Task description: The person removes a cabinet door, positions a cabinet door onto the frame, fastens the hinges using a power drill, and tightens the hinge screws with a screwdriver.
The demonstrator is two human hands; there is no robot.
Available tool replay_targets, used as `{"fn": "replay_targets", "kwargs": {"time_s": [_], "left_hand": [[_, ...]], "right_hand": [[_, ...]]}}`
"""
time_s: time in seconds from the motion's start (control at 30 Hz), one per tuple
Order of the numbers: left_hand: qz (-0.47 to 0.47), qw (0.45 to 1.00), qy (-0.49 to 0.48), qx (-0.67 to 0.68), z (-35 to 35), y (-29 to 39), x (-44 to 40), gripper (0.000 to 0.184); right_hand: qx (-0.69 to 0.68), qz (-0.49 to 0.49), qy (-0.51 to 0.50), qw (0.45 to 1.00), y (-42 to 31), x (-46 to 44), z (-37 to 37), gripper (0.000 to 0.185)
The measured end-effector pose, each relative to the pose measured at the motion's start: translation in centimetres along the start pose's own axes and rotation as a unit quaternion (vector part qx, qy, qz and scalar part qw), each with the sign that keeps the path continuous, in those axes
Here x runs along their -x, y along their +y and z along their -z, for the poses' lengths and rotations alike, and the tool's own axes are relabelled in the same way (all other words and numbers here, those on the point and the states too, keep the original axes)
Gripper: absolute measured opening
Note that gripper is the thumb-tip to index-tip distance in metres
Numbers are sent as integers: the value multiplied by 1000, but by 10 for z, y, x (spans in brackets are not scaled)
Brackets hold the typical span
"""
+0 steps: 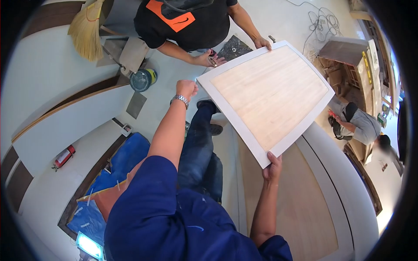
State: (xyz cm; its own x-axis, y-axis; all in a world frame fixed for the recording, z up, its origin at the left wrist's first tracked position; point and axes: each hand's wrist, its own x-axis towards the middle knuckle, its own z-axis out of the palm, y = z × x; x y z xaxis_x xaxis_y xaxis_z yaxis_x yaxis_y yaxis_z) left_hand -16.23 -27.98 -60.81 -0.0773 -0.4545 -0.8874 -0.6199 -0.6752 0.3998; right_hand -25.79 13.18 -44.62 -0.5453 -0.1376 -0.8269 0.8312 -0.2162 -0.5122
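A framed panel [270, 95], pale wood with a white border, is held up tilted in front of me. My right hand [272, 167] grips its lower corner, the thumb on the white border. Near the panel's left corner, my left hand [187, 89] is closed, with a metal watch on the wrist; what it holds, if anything, is too small to make out. Across from me, a person in a black shirt [187, 26] holds the panel's far edge with one hand, the other hand open near the left corner. A larger white-framed wood panel [300, 204] lies below mine.
A bucket [141, 80] stands at the left beside a straw broom [87, 32]. A red fire extinguisher [64, 157] and a lit lamp [89, 246] are at lower left. Another person [359, 122] crouches at right near a wooden cabinet [348, 56]. Coiled cable [324, 24] lies at upper right.
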Motion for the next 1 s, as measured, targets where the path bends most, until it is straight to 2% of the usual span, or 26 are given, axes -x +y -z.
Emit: {"fn": "replay_targets", "kwargs": {"time_s": [0.1, 0.2, 0.3, 0.7, 1.0], "left_hand": [[43, 999, 1, 20, -3, -11, -8, 15], [65, 993, -7, 103, -4, -21, -16, 14], [48, 988, -34, 144, -7, -21, -20, 14], [22, 998, -15, 63, 1, 2, -34, 17], [51, 998, 12, 38, -1, 9, -36, 11]], "right_hand": [[-4, -6, -3, 1000, 1, -3, 4, 69], [-11, -12, -11, 1000, 1, -3, 3, 70], [-13, -11, -18, 1000, 6, -7, 6, 70], [-24, -20, -16, 999, 14, -11, 17, 69], [-20, -17, -14, 1000, 16, -10, 12, 68]]}}
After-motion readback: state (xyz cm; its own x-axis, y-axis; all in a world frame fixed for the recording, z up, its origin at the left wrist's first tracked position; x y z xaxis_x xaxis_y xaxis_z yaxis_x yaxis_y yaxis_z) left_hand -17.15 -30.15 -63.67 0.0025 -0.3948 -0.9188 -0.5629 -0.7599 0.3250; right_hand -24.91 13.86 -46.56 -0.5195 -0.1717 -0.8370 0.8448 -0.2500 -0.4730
